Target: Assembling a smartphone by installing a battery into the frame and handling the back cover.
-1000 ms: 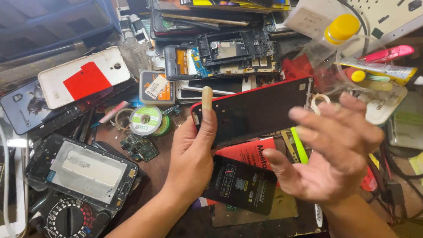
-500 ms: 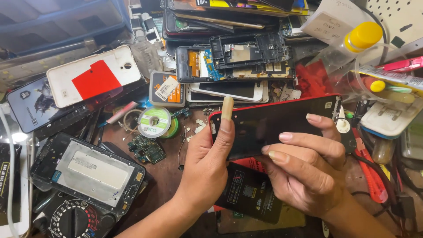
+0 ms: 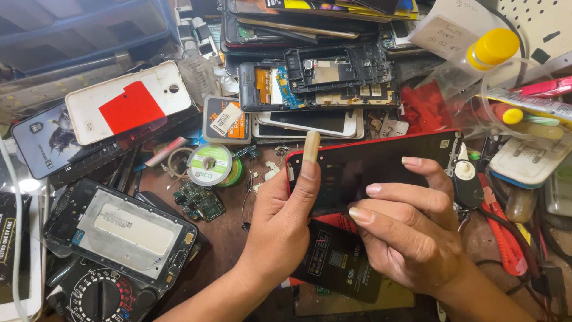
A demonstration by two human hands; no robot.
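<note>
Both hands hold a red-rimmed phone frame (image 3: 381, 170) above the cluttered worktop (image 3: 229, 238). The left hand (image 3: 283, 220) grips its left end, thumb raised straight along the edge. The right hand (image 3: 411, 229) reaches from the right, fingers (image 3: 387, 189) curled together over the dark face, clamping it.

Your left hand (image 3: 286, 220) and right hand (image 3: 411, 238) hold a red-rimmed phone frame (image 3: 381, 170), its dark face smooth and glossy plastic. At seven o'clock from it, an opened phone (image 3: 122, 229) shows a matt grey metal plate. At ten o'clock, the white back cover (image 3: 125, 101) looks smooth plastic. The counter (image 3: 223, 238) is worn, dull brown wood. The bottle cap (image 3: 493, 48) at one o'clock is glossy yellow plastic.
</note>
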